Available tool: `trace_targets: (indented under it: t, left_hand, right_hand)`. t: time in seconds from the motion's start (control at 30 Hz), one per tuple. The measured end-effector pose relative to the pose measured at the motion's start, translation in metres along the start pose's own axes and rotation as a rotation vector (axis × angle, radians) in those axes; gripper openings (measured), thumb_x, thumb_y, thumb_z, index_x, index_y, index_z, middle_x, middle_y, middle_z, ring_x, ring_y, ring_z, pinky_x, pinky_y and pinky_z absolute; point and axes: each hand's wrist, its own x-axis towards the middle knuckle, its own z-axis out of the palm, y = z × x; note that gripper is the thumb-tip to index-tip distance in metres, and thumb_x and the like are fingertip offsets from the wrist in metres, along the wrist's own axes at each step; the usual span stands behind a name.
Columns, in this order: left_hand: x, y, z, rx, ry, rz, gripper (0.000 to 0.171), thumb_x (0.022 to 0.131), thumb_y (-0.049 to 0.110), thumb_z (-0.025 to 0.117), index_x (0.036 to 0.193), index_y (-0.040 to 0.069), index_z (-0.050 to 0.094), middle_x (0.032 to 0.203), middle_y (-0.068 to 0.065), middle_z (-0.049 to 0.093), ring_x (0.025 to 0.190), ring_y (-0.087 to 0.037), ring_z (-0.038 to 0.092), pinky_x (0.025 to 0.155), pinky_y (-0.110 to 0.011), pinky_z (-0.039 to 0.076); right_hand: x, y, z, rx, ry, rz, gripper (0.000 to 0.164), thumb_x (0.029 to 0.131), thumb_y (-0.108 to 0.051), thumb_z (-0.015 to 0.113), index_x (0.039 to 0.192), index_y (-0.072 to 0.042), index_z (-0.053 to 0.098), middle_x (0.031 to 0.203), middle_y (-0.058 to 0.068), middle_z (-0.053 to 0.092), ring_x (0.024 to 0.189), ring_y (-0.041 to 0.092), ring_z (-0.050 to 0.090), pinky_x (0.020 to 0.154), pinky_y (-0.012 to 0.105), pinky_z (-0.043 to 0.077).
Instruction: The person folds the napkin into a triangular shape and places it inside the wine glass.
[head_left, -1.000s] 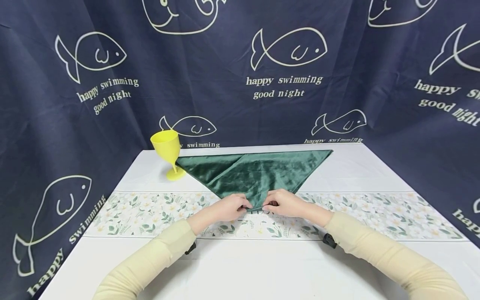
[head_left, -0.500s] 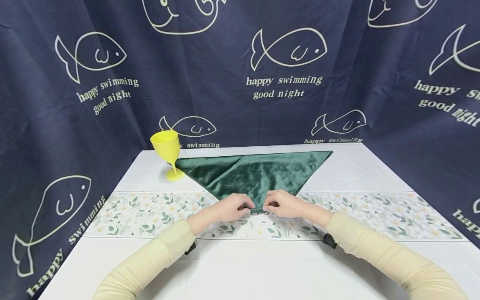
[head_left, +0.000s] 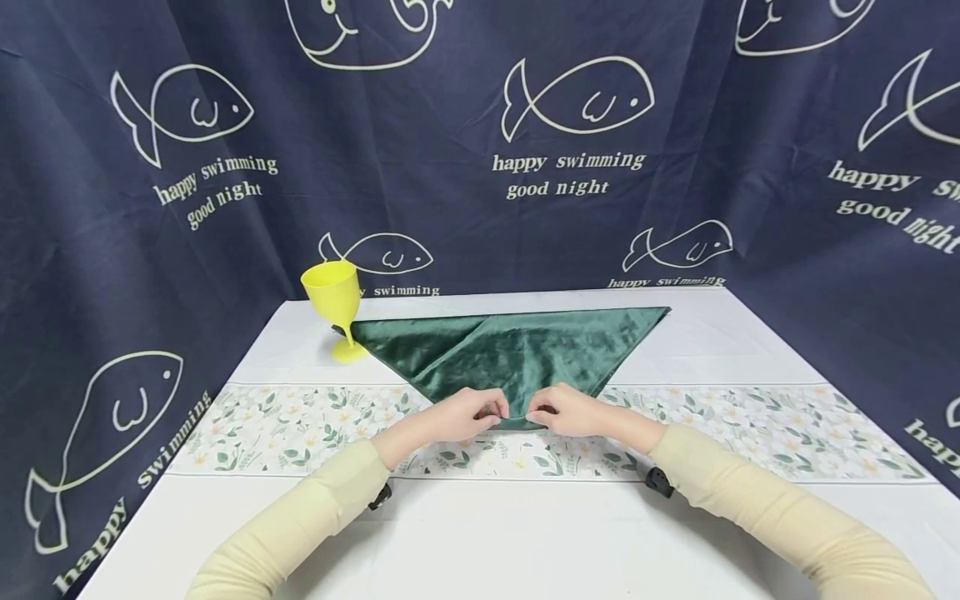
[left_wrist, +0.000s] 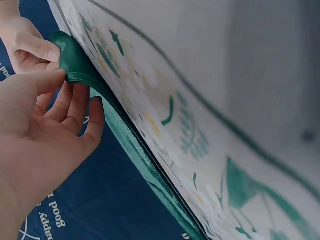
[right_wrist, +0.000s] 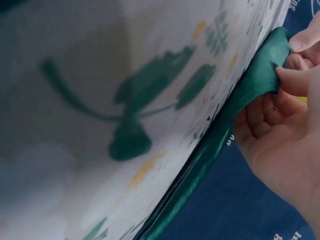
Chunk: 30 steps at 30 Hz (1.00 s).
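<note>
A dark green velvety cloth (head_left: 517,350) lies on the table as a triangle, its long edge at the back and its tip toward me. My left hand (head_left: 467,414) pinches the near tip from the left. From the right, my right hand (head_left: 572,410) pinches the same edge a short gap away. In the left wrist view, thumb and fingers of the left hand (left_wrist: 55,115) hold a turned-up flap of the cloth (left_wrist: 77,65). The right wrist view has the right hand (right_wrist: 285,115) gripping the lifted cloth edge (right_wrist: 265,70) between thumb and fingers.
A yellow goblet (head_left: 333,296) stands upright at the back left, by the cloth's left corner. The white table (head_left: 480,533) has a printed floral band (head_left: 300,425) across it. A dark blue curtain (head_left: 450,167) with fish drawings hangs behind and at the sides.
The cloth's near edge has been turned up into a small fold between my hands. Its back edge has slid slightly toward me. The hands have hardly moved, and the goblet stays put.
</note>
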Motion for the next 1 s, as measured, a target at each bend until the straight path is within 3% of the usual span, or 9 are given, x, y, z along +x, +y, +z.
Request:
trace_targets:
  t: [0.1, 0.27, 0.43, 0.6, 0.87, 1.0]
  left_hand:
    - [0.0000, 0.0013, -0.0001, 0.006, -0.028, 0.004, 0.019, 0.097, 0.005, 0.049, 0.112, 0.009, 0.060, 0.100, -0.007, 0.068, 0.056, -0.005, 0.043, 0.060, -0.018, 0.041]
    - [0.0000, 0.0026, 0.0005, 0.022, -0.071, -0.027, 0.025, 0.098, 0.006, 0.047, 0.116, 0.009, 0.063, 0.093, -0.006, 0.067, 0.046, -0.006, 0.032, 0.057, -0.018, 0.038]
    - [-0.0003, 0.0046, 0.0003, 0.058, -0.064, -0.053, 0.024, 0.097, 0.007, 0.048, 0.114, 0.009, 0.065, 0.095, -0.004, 0.068, 0.050, -0.005, 0.037, 0.058, -0.018, 0.038]
    - [0.0001, 0.0055, 0.0002, 0.077, -0.060, -0.062, 0.023, 0.097, 0.008, 0.049, 0.113, 0.007, 0.066, 0.099, -0.005, 0.068, 0.058, -0.004, 0.043, 0.061, -0.018, 0.040]
    - [0.0003, 0.0030, 0.0008, 0.096, -0.047, -0.066, 0.025, 0.098, 0.010, 0.048, 0.116, 0.006, 0.064, 0.102, -0.006, 0.063, 0.062, -0.005, 0.043, 0.062, -0.019, 0.040]
    - [0.0007, 0.0010, 0.0014, 0.046, -0.044, -0.072, 0.027, 0.098, 0.009, 0.047, 0.122, 0.005, 0.059, 0.104, -0.008, 0.066, 0.057, -0.006, 0.044, 0.060, -0.020, 0.041]
  right_hand:
    - [0.0006, 0.0004, 0.0005, 0.006, -0.010, 0.012, 0.019, 0.097, -0.008, 0.049, 0.094, -0.004, 0.067, 0.063, 0.001, 0.055, 0.047, -0.001, 0.034, 0.053, 0.018, 0.040]
    - [0.0009, 0.0037, 0.0016, 0.003, -0.013, 0.022, 0.016, 0.097, -0.009, 0.050, 0.100, -0.005, 0.066, 0.067, -0.004, 0.058, 0.049, -0.002, 0.036, 0.054, 0.019, 0.042]
    - [0.0013, 0.0063, 0.0030, 0.026, 0.009, -0.017, 0.018, 0.097, -0.020, 0.053, 0.093, -0.011, 0.068, 0.060, -0.006, 0.053, 0.047, 0.000, 0.035, 0.049, 0.019, 0.038]
    - [0.0017, 0.0074, 0.0039, 0.024, 0.002, -0.064, 0.014, 0.091, -0.029, 0.062, 0.086, -0.018, 0.069, 0.069, -0.008, 0.057, 0.051, 0.000, 0.041, 0.049, 0.018, 0.040]
    - [0.0020, 0.0071, 0.0025, 0.005, 0.009, -0.047, 0.022, 0.094, -0.027, 0.057, 0.089, -0.013, 0.072, 0.074, -0.005, 0.060, 0.053, -0.001, 0.041, 0.051, 0.019, 0.041]
    - [0.0030, 0.0069, 0.0025, 0.001, -0.002, -0.037, 0.022, 0.095, -0.023, 0.055, 0.089, -0.010, 0.072, 0.068, 0.000, 0.061, 0.049, -0.001, 0.037, 0.049, 0.018, 0.038]
